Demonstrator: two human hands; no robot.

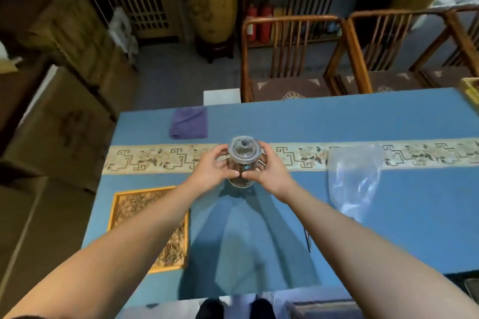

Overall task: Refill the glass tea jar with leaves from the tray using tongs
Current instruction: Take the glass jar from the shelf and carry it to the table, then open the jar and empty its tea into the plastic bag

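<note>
Glass tea jar [243, 160] is standing upright mid-counter, lid on, both hands curling round it: left grip [212, 168] and right grip [268, 172] are clasping opposite sides. Leaf tray [153, 228] is lying nearer the left arm.

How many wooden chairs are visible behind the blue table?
3. One wooden chair stands behind the table's middle, a second is to its right, and a third is cut off by the right picture edge. More may be out of view.
</note>
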